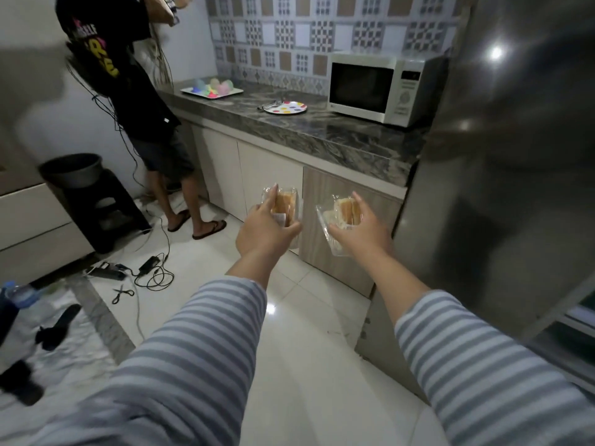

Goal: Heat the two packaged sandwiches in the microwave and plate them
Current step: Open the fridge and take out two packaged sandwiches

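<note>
Well short of the microwave (383, 86), each hand grips one packaged sandwich: left hand (262, 228) curled round left pack (285, 204), right hand (362, 228) round right pack (341, 214). Thin clear shells look light, crushable; best held by edges.

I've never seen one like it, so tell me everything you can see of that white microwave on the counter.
The white box-shaped microwave oven stands upright at the right end of the dark marbled stone counter, backed by the patterned tile wall, next to the tall steel fridge. Its dark glass door is closed; a control panel with a small display runs down its right side. Nothing touches it except the counter.
</note>
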The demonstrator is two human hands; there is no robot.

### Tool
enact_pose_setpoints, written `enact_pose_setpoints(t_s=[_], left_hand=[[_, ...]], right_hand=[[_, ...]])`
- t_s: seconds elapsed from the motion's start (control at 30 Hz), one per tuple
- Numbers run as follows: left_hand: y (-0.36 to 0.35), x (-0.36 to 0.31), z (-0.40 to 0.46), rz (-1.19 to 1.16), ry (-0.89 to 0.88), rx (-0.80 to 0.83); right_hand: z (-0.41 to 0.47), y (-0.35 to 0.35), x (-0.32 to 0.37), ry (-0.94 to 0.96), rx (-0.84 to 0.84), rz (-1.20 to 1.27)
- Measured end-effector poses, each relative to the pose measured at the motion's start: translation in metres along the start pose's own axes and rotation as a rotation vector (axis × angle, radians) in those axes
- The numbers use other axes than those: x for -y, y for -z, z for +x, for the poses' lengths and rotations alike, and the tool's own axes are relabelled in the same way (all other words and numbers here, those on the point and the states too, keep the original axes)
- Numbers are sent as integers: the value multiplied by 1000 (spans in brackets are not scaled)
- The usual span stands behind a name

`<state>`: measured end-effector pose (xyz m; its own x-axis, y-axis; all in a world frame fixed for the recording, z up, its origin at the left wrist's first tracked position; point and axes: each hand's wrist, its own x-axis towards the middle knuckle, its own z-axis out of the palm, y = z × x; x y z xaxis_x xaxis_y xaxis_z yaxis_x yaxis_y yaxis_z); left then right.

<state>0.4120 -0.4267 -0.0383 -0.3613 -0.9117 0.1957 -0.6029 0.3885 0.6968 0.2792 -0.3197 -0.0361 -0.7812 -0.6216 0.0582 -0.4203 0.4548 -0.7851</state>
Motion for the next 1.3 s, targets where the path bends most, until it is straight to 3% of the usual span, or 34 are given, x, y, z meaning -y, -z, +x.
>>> enact_pose_setpoints(t_s=[0.8, 1.0, 1.3], left_hand=[[-96, -5, 434, -91, -120, 7], [-131, -33, 558, -75, -238, 90], [-197, -110, 701, -116, -406, 148]], right_hand=[[401, -122, 102, 45, -225, -67], [504, -134, 118, -36, -354, -49], [647, -98, 131, -115, -532, -127]])
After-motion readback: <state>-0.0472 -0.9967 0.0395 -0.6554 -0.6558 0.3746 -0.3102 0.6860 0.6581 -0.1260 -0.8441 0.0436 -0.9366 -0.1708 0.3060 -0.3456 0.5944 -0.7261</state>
